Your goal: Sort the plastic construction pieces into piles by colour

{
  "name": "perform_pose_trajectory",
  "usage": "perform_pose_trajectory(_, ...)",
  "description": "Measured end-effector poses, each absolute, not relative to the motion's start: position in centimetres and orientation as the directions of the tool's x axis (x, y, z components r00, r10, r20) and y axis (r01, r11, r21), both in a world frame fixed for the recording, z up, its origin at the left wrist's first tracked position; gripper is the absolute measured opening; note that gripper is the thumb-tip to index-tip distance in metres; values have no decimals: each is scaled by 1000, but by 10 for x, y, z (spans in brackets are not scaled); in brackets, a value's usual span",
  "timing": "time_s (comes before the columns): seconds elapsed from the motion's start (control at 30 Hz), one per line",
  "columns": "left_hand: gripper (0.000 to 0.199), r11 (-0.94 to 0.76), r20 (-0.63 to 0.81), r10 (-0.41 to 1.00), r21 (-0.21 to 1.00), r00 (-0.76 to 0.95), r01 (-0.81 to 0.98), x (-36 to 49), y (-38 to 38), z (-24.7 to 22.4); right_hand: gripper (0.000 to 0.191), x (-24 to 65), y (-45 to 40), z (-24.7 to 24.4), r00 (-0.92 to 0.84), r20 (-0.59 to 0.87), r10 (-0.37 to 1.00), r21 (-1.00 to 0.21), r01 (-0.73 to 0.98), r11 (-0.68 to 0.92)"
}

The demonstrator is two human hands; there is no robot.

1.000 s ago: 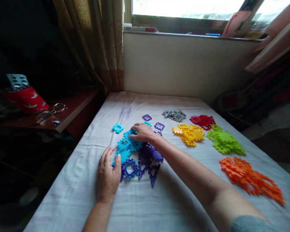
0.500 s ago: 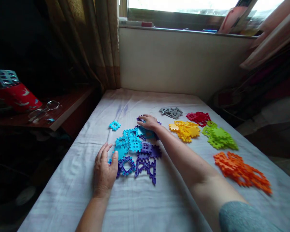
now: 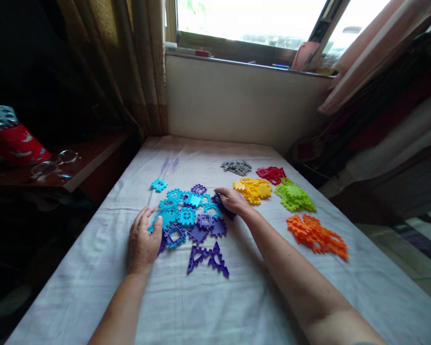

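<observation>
Light blue pieces (image 3: pixel 187 216) and purple pieces (image 3: pixel 198 233) lie mixed in a flat pile at the middle of the bed-like surface. My left hand (image 3: pixel 144 239) rests open at the pile's left edge, thumb against the blue and purple pieces. At the pile's right side my right hand (image 3: pixel 232 200) is closed over dark purple pieces, its fingertips partly hidden. Two purple triangular pieces (image 3: pixel 218 259) lie in front of the pile. A single light blue piece (image 3: pixel 159 185) sits apart at the back left, and a round-looking purple piece (image 3: pixel 198 189) at the back.
Right of the pile are grey (image 3: pixel 236 166), red (image 3: pixel 271 175), yellow (image 3: pixel 253 190), green (image 3: pixel 295 196) and orange (image 3: pixel 318 235) heaps on the pale sheet (image 3: pixel 158 306). A side table (image 3: pixel 93 165) at left holds glasses (image 3: pixel 46 167) and a red container (image 3: pixel 17 143).
My right hand has moved from the back of the pile to its right side, nearer me. The purple triangular pieces now lie apart from the pile. The camera view has shifted.
</observation>
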State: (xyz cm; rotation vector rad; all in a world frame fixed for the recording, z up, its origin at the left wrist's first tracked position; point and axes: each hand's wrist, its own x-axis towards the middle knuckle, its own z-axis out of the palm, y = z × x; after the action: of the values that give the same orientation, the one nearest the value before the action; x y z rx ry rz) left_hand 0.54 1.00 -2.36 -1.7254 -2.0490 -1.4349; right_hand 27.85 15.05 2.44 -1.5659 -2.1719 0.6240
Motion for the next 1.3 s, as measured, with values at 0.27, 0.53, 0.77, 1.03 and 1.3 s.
perform_pose_trajectory(0.27, 40, -97, 604, 718, 578, -346, 810, 4, 14, -20, 33, 317, 78, 18, -135, 122, 983, -504, 845, 178)
perform_pose_trajectory(0.53, 32, -275, 707, 706, 333, -46, 902, 29, -4, 6, 38, 323, 30, 11, -171, 228, 959, -426, 868, 256)
perform_pose_trajectory(0.77, 27, -430, 637, 753, 281, 168, 858, 65, -20, 10, 32, 336, 11, 2, -205, 268, 942, -556, 765, 324)
perform_pose_trajectory(1.03, 41, -603, 418, 773, 249, 477, 758, 105, -52, 2, 25, 326, 5, -8, -257, 339, 905, -610, 672, 419)
perform_pose_trajectory(1.3, 32, -553, 418, 804, 264, 423, 791, 107, -57, 2, 13, 330, 7, -10, -129, 393, 910, -747, 533, 398)
